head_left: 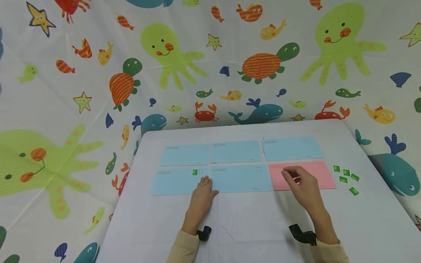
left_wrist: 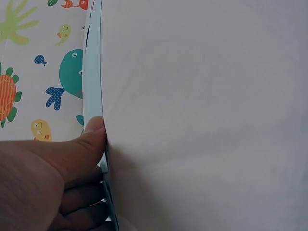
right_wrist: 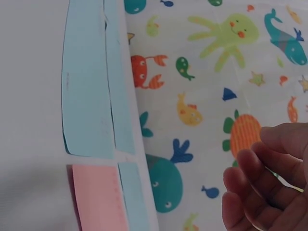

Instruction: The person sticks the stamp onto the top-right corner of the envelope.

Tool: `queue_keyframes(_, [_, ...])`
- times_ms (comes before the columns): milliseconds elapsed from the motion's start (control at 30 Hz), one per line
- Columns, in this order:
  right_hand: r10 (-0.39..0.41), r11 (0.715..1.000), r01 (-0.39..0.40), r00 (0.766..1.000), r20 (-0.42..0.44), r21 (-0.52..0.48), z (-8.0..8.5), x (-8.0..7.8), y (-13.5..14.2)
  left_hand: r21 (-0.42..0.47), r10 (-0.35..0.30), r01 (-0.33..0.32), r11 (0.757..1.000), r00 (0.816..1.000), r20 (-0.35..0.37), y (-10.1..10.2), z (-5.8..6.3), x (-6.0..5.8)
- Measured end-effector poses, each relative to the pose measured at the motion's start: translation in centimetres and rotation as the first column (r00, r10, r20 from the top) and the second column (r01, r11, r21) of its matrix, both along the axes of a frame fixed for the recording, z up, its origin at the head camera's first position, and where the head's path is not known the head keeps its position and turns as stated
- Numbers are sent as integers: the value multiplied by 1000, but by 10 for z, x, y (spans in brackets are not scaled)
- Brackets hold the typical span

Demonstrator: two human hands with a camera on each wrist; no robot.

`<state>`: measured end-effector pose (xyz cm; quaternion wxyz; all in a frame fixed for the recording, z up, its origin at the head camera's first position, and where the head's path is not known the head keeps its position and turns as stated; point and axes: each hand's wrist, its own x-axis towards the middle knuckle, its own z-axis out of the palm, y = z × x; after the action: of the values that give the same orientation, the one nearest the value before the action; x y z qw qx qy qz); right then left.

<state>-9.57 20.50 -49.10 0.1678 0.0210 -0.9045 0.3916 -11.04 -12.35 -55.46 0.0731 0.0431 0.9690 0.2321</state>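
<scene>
My left hand (head_left: 202, 193) lies with its fingers on the right end of the front left blue envelope (head_left: 172, 184), its thumb out to the side near the middle front blue envelope (head_left: 241, 182). Just beyond those fingertips is a green stamp (head_left: 195, 172), left of the envelope's printed corner boxes. Over the pink envelope (head_left: 317, 175) hangs my right hand (head_left: 302, 186), raised off the table, with loosely bent fingers. In the right wrist view nothing shows between the right thumb and fingers (right_wrist: 245, 192).
Behind stand three more blue envelopes (head_left: 184, 155) in a row. To the right of the pink one, several loose green stamps (head_left: 343, 179) lie on the white table (head_left: 250, 226). A sea-animal cloth (head_left: 227, 36) hangs behind the table.
</scene>
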Motion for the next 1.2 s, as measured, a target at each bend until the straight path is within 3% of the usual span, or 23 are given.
queue_keyframes(233, [-11,1000,11,1000,8,5,2,0,4,5,-2,2,1000,1000,6,-1,1,1])
queue_keyframes(533, [-43,999,42,999,12,23,1,2,14,-7,-11,11,1000,999,-41,-1,0,2])
queue_keyframes(1200, [-164,986,164,986,25,20,6,13,40,21,9,-8,1000,998,-63,-1,-4,3])
